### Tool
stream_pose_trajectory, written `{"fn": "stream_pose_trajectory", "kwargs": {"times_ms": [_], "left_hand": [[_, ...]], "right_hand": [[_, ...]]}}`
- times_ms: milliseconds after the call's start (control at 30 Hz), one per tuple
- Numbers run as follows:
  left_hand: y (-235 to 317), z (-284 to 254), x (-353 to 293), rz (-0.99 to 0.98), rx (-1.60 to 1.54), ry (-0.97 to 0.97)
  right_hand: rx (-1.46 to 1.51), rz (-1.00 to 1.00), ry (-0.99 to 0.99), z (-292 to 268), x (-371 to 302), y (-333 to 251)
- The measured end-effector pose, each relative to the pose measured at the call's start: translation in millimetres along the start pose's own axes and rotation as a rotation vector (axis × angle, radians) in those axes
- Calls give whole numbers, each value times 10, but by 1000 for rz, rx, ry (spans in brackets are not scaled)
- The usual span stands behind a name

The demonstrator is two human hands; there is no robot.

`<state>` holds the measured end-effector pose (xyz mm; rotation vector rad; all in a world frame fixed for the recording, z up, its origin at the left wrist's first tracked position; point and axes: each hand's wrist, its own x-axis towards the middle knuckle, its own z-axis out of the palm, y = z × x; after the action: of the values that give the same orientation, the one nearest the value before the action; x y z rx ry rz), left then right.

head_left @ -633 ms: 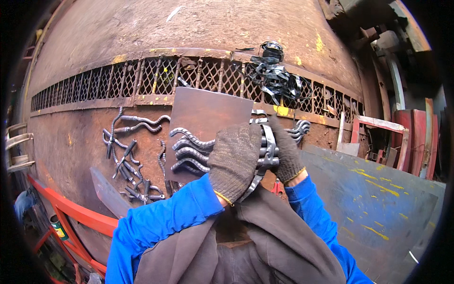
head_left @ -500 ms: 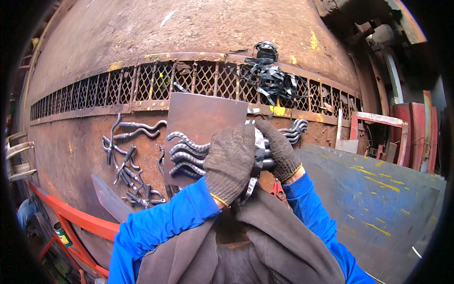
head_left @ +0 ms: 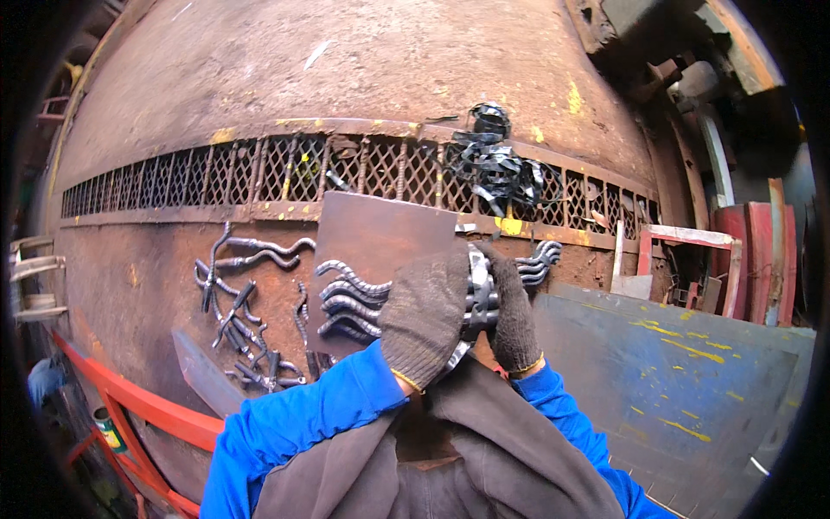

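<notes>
A bundle of wavy ribbed metal rods lies across a square steel plate in front of me. My left hand, in a grey-brown knit glove, is closed over its middle. Shiny black strapping wraps the bundle between my hands. My right hand, gloved alike, curls around the bundle's right part against the strapping; its fingertips are partly hidden. Beyond that hand, more wavy rod ends show; whether they belong to the same bundle I cannot tell.
Loose bent rods lie scattered at the left. A tangle of black strapping rests on the rusty grating. To the right is a large blue-grey metal sheet, with a red frame behind. A red bar crosses the lower left.
The surroundings and plate sit slightly lower in view. My right hand has shifted and now curls more upright beside the strapping. The red tool below it is now mostly hidden.
</notes>
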<state>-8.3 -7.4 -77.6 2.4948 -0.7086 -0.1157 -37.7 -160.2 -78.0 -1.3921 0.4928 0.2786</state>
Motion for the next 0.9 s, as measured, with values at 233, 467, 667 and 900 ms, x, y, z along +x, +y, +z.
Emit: {"fn": "stream_pose_trajectory", "kwargs": {"times_ms": [233, 467, 667, 900], "left_hand": [[-31, 8, 64, -49, -115, 1], [18, 68, 51, -61, -119, 74], [-8, 82, 22, -45, -103, 100], [-66, 50, -25, 11, -34, 80]], "right_hand": [[-242, -77, -194, -179, 49, 3], [-473, -229, 15, -106, 126, 221], [-878, -559, -27, -93, 190, 225], [-982, -628, -20, -36, 186, 144]]}}
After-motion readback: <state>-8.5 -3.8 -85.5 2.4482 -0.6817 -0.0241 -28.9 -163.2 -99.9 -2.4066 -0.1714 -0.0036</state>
